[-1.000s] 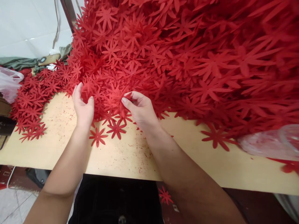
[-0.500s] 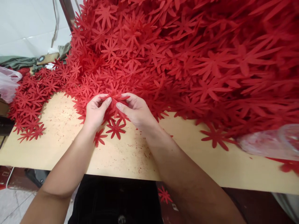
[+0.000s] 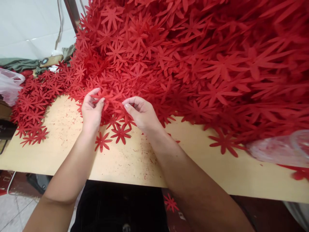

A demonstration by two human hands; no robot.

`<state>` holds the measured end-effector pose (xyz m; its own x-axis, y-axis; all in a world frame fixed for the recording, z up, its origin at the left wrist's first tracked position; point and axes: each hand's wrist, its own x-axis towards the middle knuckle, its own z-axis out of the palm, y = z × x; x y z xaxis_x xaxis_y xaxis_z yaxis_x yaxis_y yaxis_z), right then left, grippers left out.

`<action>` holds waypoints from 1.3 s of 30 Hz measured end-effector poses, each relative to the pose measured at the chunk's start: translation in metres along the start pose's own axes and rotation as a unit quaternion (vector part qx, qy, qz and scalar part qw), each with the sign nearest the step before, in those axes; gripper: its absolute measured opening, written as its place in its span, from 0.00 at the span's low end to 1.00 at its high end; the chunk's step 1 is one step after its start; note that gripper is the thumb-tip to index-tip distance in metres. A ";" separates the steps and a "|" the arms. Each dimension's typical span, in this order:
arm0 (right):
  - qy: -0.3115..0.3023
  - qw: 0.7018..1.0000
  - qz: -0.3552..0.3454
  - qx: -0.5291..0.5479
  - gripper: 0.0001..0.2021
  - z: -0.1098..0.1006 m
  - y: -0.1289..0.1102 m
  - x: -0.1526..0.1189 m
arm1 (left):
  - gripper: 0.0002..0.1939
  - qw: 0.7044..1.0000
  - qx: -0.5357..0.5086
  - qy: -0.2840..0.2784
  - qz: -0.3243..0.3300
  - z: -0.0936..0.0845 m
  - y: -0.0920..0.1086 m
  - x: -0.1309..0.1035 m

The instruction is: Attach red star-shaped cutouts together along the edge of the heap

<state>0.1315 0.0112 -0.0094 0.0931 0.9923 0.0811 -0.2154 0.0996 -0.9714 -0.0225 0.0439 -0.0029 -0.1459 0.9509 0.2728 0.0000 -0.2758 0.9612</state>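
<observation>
A red flower-shaped cutout (image 3: 111, 98) with narrow petals stretches between my two hands, in front of the heap. My left hand (image 3: 92, 108) grips its left side between thumb and fingers. At the right, the thumb and forefinger of my right hand (image 3: 141, 112) are closed in a pinch on a petal tip. Whether one layer or more is held, I cannot tell. Just below my hands, a loose red flower cutout (image 3: 121, 133) and another flower cutout (image 3: 102, 141) lie flat on the wooden table (image 3: 116, 164).
A tall heap of red flower cutouts (image 3: 154, 54) fills the back and right. A smaller pile (image 3: 33, 103) spreads at the left beside a whitish plastic bag (image 3: 9, 85). A clear plastic bag (image 3: 272, 148) lies at the right. Red crumbs dot the table.
My hands have moved apart, the left one shifting left and its fingers loosening a little. The red cutout now spans the wider gap between them.
</observation>
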 end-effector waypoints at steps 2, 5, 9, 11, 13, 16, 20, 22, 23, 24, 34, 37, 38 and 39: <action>-0.012 1.000 0.008 0.011 0.11 0.001 0.001 0.000 | 0.18 0.999 0.002 -0.041 -0.007 0.008 0.003 -0.007; -0.028 0.999 0.010 0.040 0.18 0.004 0.000 -0.002 | 0.15 0.998 -0.007 -0.060 -0.012 0.018 0.007 -0.015; -0.038 0.996 0.034 0.071 0.23 0.007 -0.004 -0.004 | 0.14 0.997 -0.024 -0.059 -0.032 0.022 0.009 -0.018; -0.040 0.996 0.044 0.073 0.23 0.008 -0.003 -0.005 | 0.13 0.996 -0.032 -0.066 -0.046 0.022 0.009 -0.019; -0.036 0.996 0.044 0.071 0.21 0.007 -0.002 -0.004 | 0.13 0.995 -0.044 -0.068 -0.057 0.021 0.009 -0.019; -0.028 0.995 0.056 0.074 0.18 0.003 0.000 -0.002 | 0.14 0.994 -0.066 -0.062 -0.064 0.019 0.009 -0.018; -0.026 0.988 0.100 0.111 0.16 0.000 -0.002 -0.002 | 0.15 0.996 -0.061 -0.038 -0.050 0.016 0.010 -0.015; -0.019 0.985 0.108 0.130 0.15 0.001 -0.003 -0.001 | 0.14 0.998 -0.054 -0.020 -0.027 0.014 0.010 -0.013; -0.014 0.985 0.107 0.135 0.15 0.002 -0.003 -0.002 | 0.14 0.999 -0.046 -0.010 -0.016 0.013 0.010 -0.012; -0.011 0.985 0.105 0.138 0.14 0.003 -0.003 -0.002 | 0.14 0.999 -0.035 -0.001 -0.007 0.011 0.009 -0.010; 0.031 0.988 0.078 0.129 0.13 -0.002 -0.007 0.002 | 0.20 0.991 0.081 0.083 0.068 -0.031 -0.011 0.021; 0.004 0.990 0.085 0.113 0.14 0.000 -0.006 0.001 | 0.26 0.974 0.162 0.115 0.109 -0.032 -0.005 0.019; -0.002 0.992 0.081 0.100 0.13 0.000 -0.005 0.000 | 0.25 0.971 0.173 0.114 0.123 -0.028 -0.001 0.015; -0.002 0.994 0.072 0.084 0.12 0.001 -0.004 0.000 | 0.23 0.971 0.173 0.100 0.134 -0.022 0.003 0.010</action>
<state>0.1313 0.0109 -0.0056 0.0450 0.9975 -0.0553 -0.3853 -0.0337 -0.9222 -0.0460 0.0490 0.0017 -0.2836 0.7961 0.5347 0.3916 -0.4128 0.8223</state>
